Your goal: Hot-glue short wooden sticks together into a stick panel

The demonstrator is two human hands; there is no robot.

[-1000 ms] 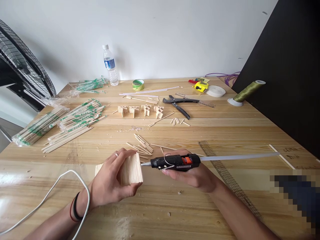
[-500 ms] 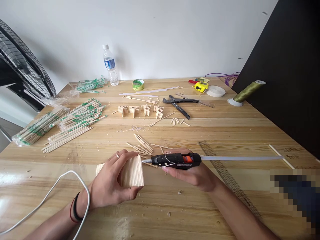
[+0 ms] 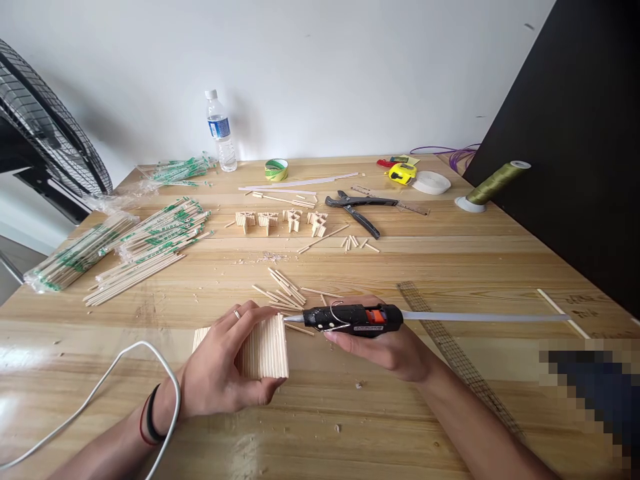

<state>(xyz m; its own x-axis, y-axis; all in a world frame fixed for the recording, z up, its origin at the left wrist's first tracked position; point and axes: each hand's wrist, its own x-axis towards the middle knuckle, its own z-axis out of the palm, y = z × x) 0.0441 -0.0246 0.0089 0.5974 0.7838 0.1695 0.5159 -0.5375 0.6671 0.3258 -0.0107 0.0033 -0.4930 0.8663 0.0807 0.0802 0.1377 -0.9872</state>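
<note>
A block of pale wooden sticks (image 3: 267,347), set side by side, is gripped between the thumb and fingers of my left hand (image 3: 225,363). My right hand (image 3: 385,350) is wrapped round a black glue gun (image 3: 353,318) with an orange part. The gun's metal nozzle touches or nearly touches the block's upper right edge. From the gun's rear a long white glue stick (image 3: 480,316) sticks out to the right. Cut sticks (image 3: 285,290) lie loose just beyond the nozzle.
Several small stick pieces (image 3: 294,220) stand mid-table near black cutters (image 3: 363,210). Bundled sticks (image 3: 80,253) lie left, below a fan (image 3: 50,113). A bottle (image 3: 220,133), tape measure (image 3: 403,174), thread spool (image 3: 495,183) and ruler (image 3: 450,347) are around. A white cable (image 3: 115,363) crosses my left wrist.
The block has tilted slightly in my left hand, its lower edge a little lower and its right end face less visible. The glue gun has barely moved.
</note>
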